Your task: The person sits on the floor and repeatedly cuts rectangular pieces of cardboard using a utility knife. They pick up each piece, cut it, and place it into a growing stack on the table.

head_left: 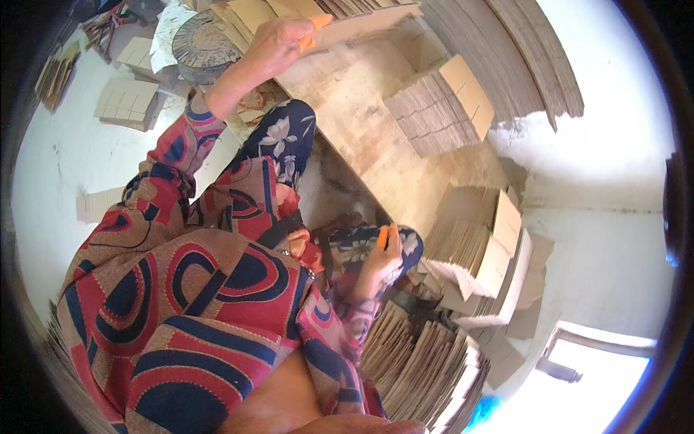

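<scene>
My left hand [280, 45] is stretched over the far left of the table [361, 79], with orange covers on its finger and thumb tips. Its fingers are closed at the near end of a long brown cardboard piece [369, 26], which stands on edge beside a row of cardboard sheets. My right hand [383, 262] is raised above my right knee, close to the table's near edge. Orange covers show on two of its fingertips, which point up slightly apart, and nothing shows between them.
On the table's right part sits a stack of slotted cardboard [434, 112]. Taller cardboard piles [470, 231] stand right of it, and more sheets [419, 362] beside my right arm. A long stack [499, 50] lines the far side. Cardboard bundles [126, 101] and a round dark object [207, 45] lie left.
</scene>
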### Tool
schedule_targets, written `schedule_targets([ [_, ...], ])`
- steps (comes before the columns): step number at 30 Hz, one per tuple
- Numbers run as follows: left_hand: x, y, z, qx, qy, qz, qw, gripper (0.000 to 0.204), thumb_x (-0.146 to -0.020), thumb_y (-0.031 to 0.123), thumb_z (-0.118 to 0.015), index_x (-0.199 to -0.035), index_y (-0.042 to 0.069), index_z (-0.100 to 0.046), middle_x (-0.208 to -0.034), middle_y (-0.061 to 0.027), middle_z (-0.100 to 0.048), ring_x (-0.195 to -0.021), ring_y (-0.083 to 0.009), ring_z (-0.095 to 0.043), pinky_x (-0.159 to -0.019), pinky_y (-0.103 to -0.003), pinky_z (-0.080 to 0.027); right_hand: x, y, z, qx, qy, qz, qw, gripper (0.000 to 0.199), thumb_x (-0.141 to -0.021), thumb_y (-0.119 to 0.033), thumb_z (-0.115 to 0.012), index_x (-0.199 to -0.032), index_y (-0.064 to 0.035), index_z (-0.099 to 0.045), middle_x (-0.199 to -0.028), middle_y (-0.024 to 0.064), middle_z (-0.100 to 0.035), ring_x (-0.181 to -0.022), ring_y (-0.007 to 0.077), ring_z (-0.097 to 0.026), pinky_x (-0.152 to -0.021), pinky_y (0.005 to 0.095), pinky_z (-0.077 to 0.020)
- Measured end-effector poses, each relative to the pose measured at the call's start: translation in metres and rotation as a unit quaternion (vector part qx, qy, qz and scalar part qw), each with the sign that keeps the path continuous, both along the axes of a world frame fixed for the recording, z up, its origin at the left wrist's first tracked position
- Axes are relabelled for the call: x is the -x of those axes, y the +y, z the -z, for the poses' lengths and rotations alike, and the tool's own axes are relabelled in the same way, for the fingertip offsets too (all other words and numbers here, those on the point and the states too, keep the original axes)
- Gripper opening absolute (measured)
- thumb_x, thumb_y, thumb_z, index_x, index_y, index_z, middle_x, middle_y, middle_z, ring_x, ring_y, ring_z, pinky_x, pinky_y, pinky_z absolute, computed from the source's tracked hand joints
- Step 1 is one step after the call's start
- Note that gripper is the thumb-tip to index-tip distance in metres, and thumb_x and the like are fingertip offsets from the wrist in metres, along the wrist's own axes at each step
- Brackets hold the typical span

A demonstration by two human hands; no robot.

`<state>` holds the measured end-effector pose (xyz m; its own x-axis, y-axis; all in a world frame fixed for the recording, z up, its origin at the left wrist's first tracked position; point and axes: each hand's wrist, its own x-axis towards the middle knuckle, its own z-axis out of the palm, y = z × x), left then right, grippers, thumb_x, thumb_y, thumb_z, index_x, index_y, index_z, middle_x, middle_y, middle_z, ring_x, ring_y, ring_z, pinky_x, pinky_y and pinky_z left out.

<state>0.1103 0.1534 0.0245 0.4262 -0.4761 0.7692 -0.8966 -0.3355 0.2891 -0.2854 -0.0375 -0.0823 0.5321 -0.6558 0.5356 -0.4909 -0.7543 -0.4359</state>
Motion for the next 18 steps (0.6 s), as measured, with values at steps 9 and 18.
schedule_targets([
  [9, -0.085, -0.005, 0.076, -0.326, -0.161, -0.248, 0.898, 0.055, -0.074, 0.010, -0.058, -0.126, -0.006, -0.050, -0.109, -0.0092, -0.058, -0.099, -0.0227, -0.056, -0.070, -0.033, -0.050, -0.005, -0.007, 0.002, -0.060, 0.069, 0.023, 0.996, 0.021, -0.086, -0.013, -0.068, -0.101, 0.0027, -0.069, -0.096, 0.0192, -0.070, -0.083, 0.0307, -0.069, -0.071, 0.0362, -0.0544],
  [18, -0.098, 0.009, 0.131, -0.401, -0.086, -0.174, 0.895, 0.048, -0.074, 0.011, -0.057, -0.118, -0.007, -0.052, -0.111, -0.0122, -0.058, -0.105, -0.0244, -0.055, -0.073, -0.037, -0.049, 0.000, -0.033, -0.017, -0.060, 0.092, 0.010, 0.994, 0.017, -0.085, -0.006, -0.069, -0.098, 0.0048, -0.070, -0.093, 0.0205, -0.070, -0.081, 0.0268, -0.070, -0.070, 0.0356, -0.0539],
])
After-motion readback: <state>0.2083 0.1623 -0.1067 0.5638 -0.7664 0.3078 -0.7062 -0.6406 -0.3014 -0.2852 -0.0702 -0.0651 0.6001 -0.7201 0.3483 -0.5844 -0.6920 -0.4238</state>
